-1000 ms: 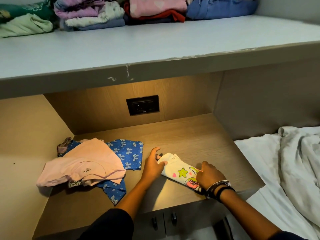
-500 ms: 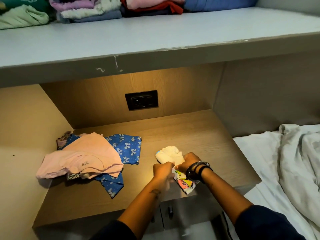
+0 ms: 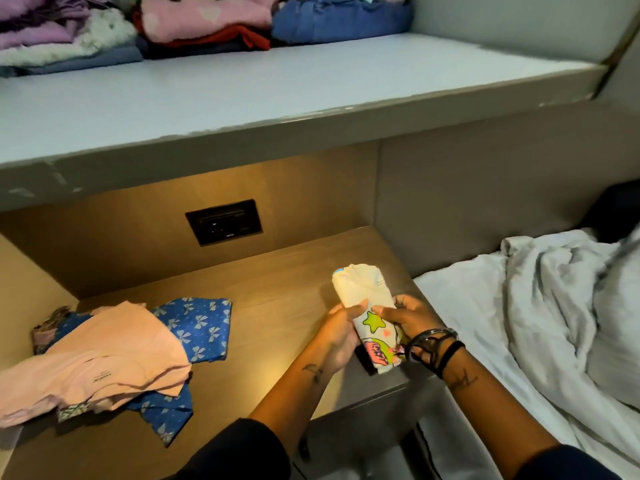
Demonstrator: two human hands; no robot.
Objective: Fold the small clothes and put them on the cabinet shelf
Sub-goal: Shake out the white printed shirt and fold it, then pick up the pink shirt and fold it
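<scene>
A small white garment [image 3: 363, 292] with a green star print is folded into a narrow bundle. My left hand [image 3: 337, 336] and my right hand [image 3: 408, 315] both grip it, lifted just above the right front of the wooden cabinet top [image 3: 277, 282]. At the left lies a loose pile: a pink shirt [image 3: 100, 362] over a blue bow-print cloth [image 3: 197, 320]. The grey cabinet shelf [image 3: 242, 95] runs above, with folded clothes [image 3: 207, 22] stacked at its back.
A black wall socket [image 3: 223, 221] sits in the wooden back panel under the shelf. A bed with a rumpled white sheet [image 3: 540, 306] lies to the right. Cabinet drawers [image 3: 346, 441] are below the wooden top.
The white garment went from lying flat under both hands to being gathered and lifted as a narrow folded bundle. The view has shifted, so hands and garment now appear further right.
</scene>
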